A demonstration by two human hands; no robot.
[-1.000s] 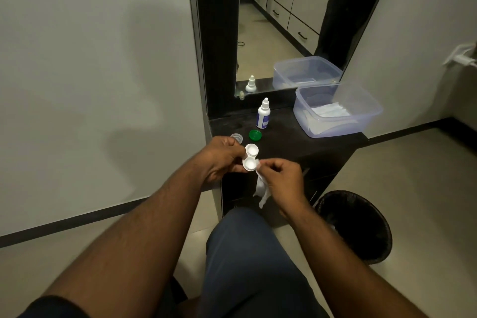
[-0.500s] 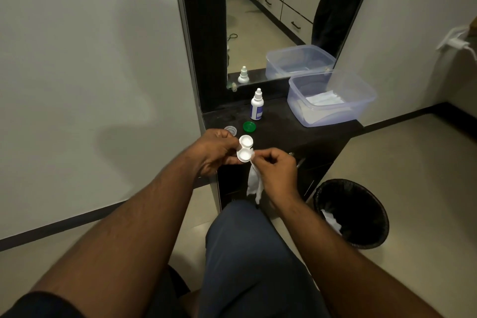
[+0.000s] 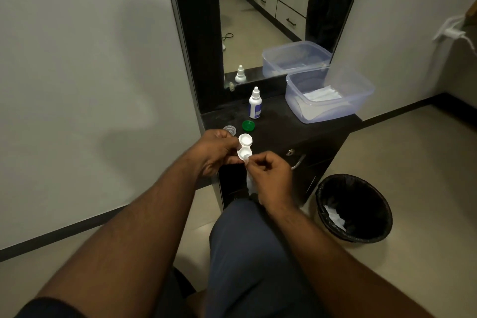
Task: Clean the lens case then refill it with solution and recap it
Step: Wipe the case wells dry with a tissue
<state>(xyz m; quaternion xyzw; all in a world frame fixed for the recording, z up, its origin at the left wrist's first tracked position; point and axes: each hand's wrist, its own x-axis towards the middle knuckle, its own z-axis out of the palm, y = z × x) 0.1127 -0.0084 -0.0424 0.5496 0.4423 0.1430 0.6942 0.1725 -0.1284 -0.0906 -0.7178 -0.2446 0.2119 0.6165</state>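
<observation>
Clear cap (image 3: 230, 129) and green cap (image 3: 248, 125) lie at the worktop's (image 3: 284, 129) left edge. Your left hand (image 3: 215, 150) grips the white case (image 3: 244, 149) above that front corner; your right hand (image 3: 271, 175) pinches tissue (image 3: 251, 184) into its near well. Bottle (image 3: 255, 107) stands behind; tub (image 3: 329, 97) right; bin (image 3: 355, 208) on floor.

The lens case (image 3: 244, 147) is seen as smooth white plastic, the tub (image 3: 333, 108) as translucent plastic, the cabinet top (image 3: 278, 126) as dark, matt.

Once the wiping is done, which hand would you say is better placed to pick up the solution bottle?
Probably the right hand: it pinches only a white tissue, easily dropped, while the left hand grips the white two-well lens case. The white blue-labelled solution bottle stands uncapped straight ahead.
</observation>
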